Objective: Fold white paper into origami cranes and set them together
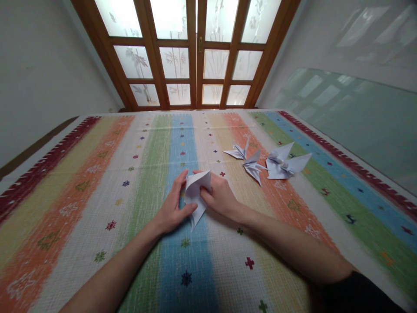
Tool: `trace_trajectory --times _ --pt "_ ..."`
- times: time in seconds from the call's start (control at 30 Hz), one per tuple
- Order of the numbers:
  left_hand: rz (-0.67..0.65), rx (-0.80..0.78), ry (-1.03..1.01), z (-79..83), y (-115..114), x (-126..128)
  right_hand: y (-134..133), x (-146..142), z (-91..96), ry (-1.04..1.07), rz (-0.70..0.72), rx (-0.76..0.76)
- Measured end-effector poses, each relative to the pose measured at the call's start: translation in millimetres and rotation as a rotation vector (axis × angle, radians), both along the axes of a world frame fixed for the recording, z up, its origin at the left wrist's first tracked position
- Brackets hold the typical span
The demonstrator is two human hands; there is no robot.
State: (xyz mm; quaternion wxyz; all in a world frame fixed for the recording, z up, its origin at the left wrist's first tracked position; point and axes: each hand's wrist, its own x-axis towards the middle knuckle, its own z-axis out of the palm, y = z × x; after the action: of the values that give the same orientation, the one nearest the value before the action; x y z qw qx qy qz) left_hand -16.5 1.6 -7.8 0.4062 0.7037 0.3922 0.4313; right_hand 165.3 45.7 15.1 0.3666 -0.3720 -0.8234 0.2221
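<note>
Both my hands are on a partly folded piece of white paper [196,188], just above the blue stripe of the cloth. My left hand [174,204] holds its left side, with the thumb pressed on the lower front and the fingers along the far edge. On the upper right, my right hand [222,194] pinches the paper, its thumb at a raised flap and its fingers behind. The paper's lower tip points toward me. What the fingers do behind the sheet is hidden.
Several folded white paper cranes [254,165] lie to the right, beyond my right hand. A striped tablecloth [97,243] with snowflakes and trees covers the table. Wooden doors with frosted panes [177,63] stand past its far edge, and a glass board [352,117] leans at the right wall.
</note>
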Motion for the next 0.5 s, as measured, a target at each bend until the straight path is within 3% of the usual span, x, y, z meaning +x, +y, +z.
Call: trace_trajectory --times 0.17,0.5 --pt "0.09 0.201 0.301 2.1 10.6 -14.8 5.0 2.4 -1.7 -0.195 -0.009 -0.026" --pt "0.005 0.206 0.491 4.7 15.1 -24.8 8.1 7.7 -1.3 -0.198 0.152 -0.013"
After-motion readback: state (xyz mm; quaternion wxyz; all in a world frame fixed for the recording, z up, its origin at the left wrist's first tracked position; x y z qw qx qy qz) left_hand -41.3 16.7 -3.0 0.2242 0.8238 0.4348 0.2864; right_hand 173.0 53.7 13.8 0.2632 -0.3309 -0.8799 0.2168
